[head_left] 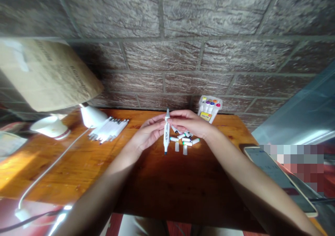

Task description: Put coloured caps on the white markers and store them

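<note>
Okay, you're apparently mid-handling: left hand (151,132) and right hand (193,124) both pinch the marker (166,134) over the bench (157,183) near loose caps (186,139), so next move calls for steady grip.

Light comes in unevenly, strongest at the left, where the table (167,187) glows orange with a pale sunlit patch near its left edge; its lower centre sinks into deep, almost black shadow. The wall (180,54) is mostly dim, with a greyish sheen across its upper blocks. White glare streaks the bluish panel (300,113) at far right and flares again at lower left. Shadow darkens the undersides of the forearms (230,159). Wide-angle stretching smears the outer edges, lettering on the paper bag (52,75) is soft, and coarse pixel blocks mask a patch at right.
</note>
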The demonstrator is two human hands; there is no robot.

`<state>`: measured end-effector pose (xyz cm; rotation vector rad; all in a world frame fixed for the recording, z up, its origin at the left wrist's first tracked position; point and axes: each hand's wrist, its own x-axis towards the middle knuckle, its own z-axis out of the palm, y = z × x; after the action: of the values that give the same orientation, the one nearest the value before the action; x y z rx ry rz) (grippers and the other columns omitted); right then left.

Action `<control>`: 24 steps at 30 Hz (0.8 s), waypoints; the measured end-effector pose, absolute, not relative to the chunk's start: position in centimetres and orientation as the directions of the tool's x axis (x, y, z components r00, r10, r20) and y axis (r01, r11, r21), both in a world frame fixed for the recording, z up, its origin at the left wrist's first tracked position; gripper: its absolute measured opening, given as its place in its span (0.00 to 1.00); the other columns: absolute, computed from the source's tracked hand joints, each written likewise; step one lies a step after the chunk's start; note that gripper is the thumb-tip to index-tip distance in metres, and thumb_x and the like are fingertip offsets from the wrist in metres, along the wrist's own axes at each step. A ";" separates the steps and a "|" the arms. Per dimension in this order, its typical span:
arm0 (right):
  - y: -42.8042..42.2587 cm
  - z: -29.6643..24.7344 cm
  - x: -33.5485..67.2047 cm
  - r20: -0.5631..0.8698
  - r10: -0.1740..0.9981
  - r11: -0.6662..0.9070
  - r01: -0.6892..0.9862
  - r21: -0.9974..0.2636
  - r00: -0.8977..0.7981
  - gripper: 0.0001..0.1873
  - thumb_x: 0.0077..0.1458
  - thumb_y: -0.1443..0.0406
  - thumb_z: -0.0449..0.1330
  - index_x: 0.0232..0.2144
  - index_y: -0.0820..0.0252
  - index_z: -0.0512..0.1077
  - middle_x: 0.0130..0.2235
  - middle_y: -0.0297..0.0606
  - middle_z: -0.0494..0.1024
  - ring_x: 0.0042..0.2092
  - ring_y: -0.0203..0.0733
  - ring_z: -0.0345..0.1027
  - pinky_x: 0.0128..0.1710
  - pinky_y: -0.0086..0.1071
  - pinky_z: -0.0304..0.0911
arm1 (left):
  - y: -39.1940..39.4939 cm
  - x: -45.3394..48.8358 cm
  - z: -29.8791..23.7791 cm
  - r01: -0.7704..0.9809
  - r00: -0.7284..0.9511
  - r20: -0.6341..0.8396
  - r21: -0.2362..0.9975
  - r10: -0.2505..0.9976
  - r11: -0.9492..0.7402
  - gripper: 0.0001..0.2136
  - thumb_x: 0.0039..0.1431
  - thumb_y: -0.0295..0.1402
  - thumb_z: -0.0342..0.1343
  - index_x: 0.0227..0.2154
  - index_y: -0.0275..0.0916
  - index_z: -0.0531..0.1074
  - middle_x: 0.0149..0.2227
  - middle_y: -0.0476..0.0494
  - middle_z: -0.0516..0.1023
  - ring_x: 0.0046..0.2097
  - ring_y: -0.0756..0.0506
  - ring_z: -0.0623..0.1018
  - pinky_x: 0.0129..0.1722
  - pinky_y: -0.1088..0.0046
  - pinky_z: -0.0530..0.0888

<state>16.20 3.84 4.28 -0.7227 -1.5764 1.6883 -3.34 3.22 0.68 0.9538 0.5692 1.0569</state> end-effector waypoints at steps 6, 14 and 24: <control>3.6 4.6 16.2 0.030 0.786 -0.076 -0.144 -0.987 -0.618 0.15 0.49 0.59 0.73 0.35 0.62 0.76 0.22 0.25 0.67 0.19 0.24 0.45 0.17 0.24 0.39 | 2.9 -3.2 0.4 -0.423 0.463 0.033 0.887 0.886 0.187 0.18 0.48 0.34 0.71 0.43 0.37 0.79 0.36 0.44 0.85 0.38 0.46 0.84 0.42 0.74 0.80; 3.5 4.7 16.0 0.068 0.747 -0.125 -0.240 -0.963 -0.661 0.15 0.51 0.58 0.72 0.34 0.64 0.75 0.21 0.25 0.63 0.20 0.23 0.45 0.19 0.23 0.39 | 2.7 -3.2 0.5 -0.408 0.493 0.068 0.898 0.867 0.162 0.19 0.45 0.39 0.73 0.40 0.37 0.80 0.36 0.43 0.85 0.31 0.48 0.83 0.34 0.78 0.80; 3.4 4.3 16.3 0.103 0.678 -0.099 -0.229 -0.968 -0.728 0.15 0.53 0.58 0.70 0.34 0.65 0.75 0.20 0.25 0.67 0.19 0.23 0.47 0.18 0.21 0.43 | 2.1 -2.8 0.3 -0.499 0.602 0.120 0.829 0.790 0.254 0.13 0.46 0.34 0.74 0.36 0.37 0.83 0.32 0.42 0.86 0.32 0.48 0.84 0.39 0.76 0.81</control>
<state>16.31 3.35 4.32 -0.4998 -1.5582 1.8868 -2.81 2.08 0.26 0.9686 0.3520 0.8999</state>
